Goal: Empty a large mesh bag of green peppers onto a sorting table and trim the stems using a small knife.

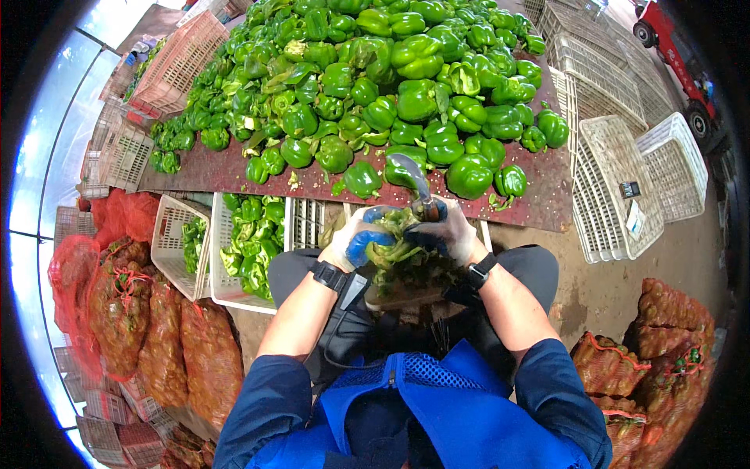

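Note:
My left hand [362, 237], in a white glove with a blue palm, is closed on a ragged yellow-green vegetable piece [393, 248] that looks like a torn pepper. Right beside it, my gloved right hand [453, 230] grips a knife with a curved, sickle-like blade [410, 173]. The blade points up and away toward the table edge. Fingers and scraps partly hide the handle and the held piece. More greenish scraps show under my hands, between my knees. Just beyond lies a big heap of green bell peppers [418, 102] on a reddish-brown tabletop [531, 191].
A white crate [221, 289] of green peppers stands left of my knee, with another crate [168, 258] beside it. Filled mesh sacks lie at left [211, 367] and right [609, 367]. Stacked pale crates [598, 211] stand at the right. A red wheeled vehicle [680, 66] is far right.

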Demonstrator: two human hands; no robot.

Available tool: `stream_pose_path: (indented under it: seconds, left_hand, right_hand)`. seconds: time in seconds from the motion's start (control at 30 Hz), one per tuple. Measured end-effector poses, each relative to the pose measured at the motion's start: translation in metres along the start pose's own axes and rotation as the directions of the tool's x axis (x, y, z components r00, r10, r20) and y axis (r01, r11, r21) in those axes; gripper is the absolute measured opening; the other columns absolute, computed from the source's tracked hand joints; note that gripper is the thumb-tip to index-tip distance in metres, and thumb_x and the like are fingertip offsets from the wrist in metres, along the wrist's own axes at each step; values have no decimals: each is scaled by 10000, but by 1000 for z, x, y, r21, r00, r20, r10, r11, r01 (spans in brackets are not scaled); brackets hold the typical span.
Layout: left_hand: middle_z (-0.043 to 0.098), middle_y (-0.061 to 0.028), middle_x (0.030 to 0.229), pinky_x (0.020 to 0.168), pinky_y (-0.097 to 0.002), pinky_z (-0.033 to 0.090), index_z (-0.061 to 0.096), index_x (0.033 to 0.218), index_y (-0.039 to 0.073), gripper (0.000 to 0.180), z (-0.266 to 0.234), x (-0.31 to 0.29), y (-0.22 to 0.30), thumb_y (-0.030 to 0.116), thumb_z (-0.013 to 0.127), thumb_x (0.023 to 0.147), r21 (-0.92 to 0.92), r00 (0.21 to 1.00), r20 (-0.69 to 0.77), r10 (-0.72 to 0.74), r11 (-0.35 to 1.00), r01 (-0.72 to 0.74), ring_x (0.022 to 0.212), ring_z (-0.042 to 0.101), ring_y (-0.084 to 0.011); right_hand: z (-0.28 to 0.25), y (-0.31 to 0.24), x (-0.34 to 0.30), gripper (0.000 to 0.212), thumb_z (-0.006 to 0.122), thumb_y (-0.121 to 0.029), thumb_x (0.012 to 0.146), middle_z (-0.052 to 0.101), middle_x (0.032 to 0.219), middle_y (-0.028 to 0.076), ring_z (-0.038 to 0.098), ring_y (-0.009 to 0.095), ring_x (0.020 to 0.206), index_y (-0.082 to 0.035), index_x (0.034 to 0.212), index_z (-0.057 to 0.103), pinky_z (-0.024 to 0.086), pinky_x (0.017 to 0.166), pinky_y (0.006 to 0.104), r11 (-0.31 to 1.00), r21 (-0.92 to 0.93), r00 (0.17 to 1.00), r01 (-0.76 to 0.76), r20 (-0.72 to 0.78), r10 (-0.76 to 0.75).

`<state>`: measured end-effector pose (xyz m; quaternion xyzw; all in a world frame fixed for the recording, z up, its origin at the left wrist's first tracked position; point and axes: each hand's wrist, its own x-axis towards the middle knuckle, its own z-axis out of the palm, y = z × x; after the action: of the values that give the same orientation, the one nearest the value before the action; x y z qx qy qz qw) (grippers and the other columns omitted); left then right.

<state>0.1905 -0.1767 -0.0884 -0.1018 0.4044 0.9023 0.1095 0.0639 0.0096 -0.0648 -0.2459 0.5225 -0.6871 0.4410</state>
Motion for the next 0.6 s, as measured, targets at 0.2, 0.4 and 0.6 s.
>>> stream_pose_path:
  seconds: [0.2, 0.4, 0.6]
  left_hand:
    - [545, -211, 1326, 1061, -469, 421, 443, 1350, -49, 694, -1, 0, -9, 530, 251, 1019, -90, 1000, -1, 7, 996, -7, 1195, 559, -333]
    - [545, -214, 1325, 1064, -488, 420, 427, 1367, -44, 687, -7, 0, -8, 524, 263, 1017, 98, 999, 9, 37, 994, -37, 1205, 551, -347]
    - [647, -167, 1180, 955, -401, 509, 601, 1199, -50, 352, 4, -2, 3, 183, 583, 936, 261, 989, -108, 101, 963, -70, 1070, 638, -261]
  right_hand:
    - [1, 4, -4, 176, 721, -12, 812, 636, 840, 3, 588, 85, 757, -30, 928, 591, 504, 689, 256, 999, 46, 998, -18, -52, 20]
    - [8, -1, -9, 135, 711, -47, 820, 620, 812, -10, 576, 78, 732, -32, 903, 606, 494, 677, 251, 972, 227, 989, -56, -124, 86]
    - [-12, 17, 13, 291, 794, -65, 757, 622, 822, -31, 587, 84, 798, -32, 998, 634, 495, 726, 268, 996, -82, 999, 24, 28, -21]
